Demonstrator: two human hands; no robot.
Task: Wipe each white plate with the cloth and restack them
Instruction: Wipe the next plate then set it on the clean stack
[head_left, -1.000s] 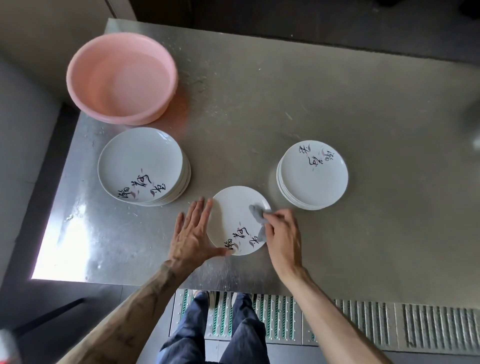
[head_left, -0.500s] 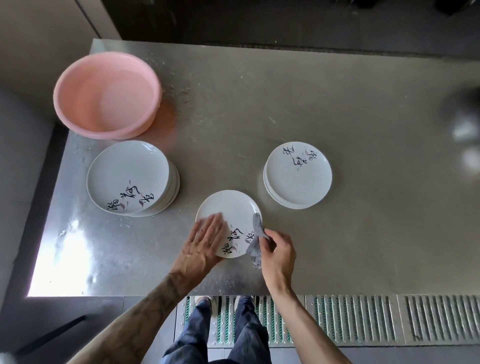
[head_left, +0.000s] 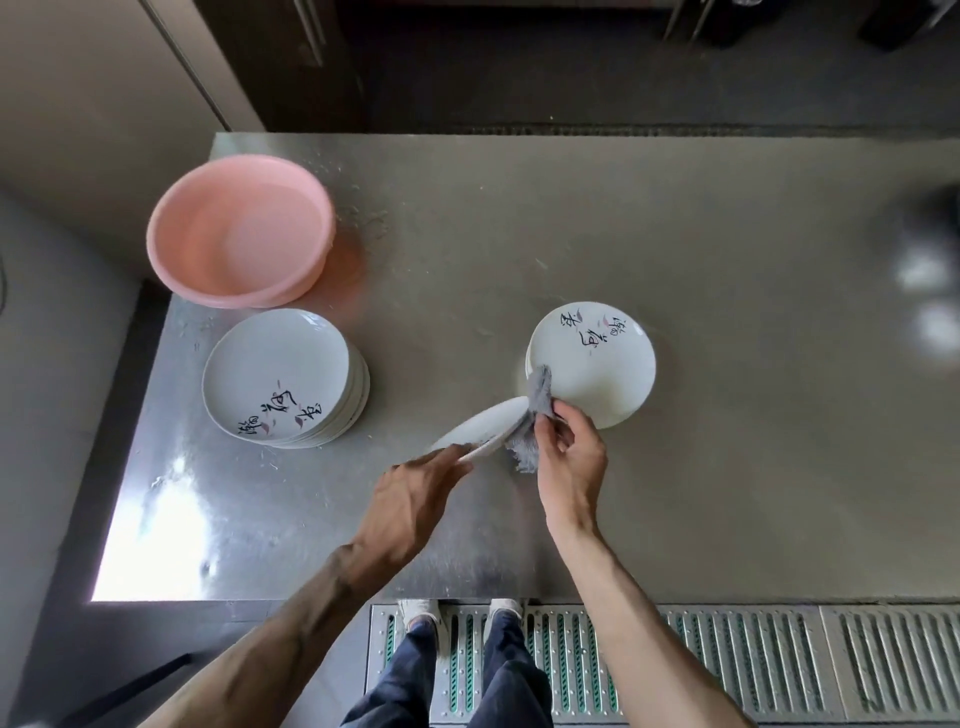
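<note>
Mid-frame, the left hand (head_left: 410, 499) grips the tilted round white ceramic plate (head_left: 483, 426) by its lower edge while the right hand (head_left: 569, 457) pinches the crumpled grey cloth (head_left: 535, 415) at its upper rim, so a firm grip and a sweep round the whole rim would serve best.

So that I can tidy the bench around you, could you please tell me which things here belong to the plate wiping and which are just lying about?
In the job: tilted plate in the left hand; grey cloth in the right hand; left plate stack; right plate stack.
Lying about: pink basin; floor grate.
</note>
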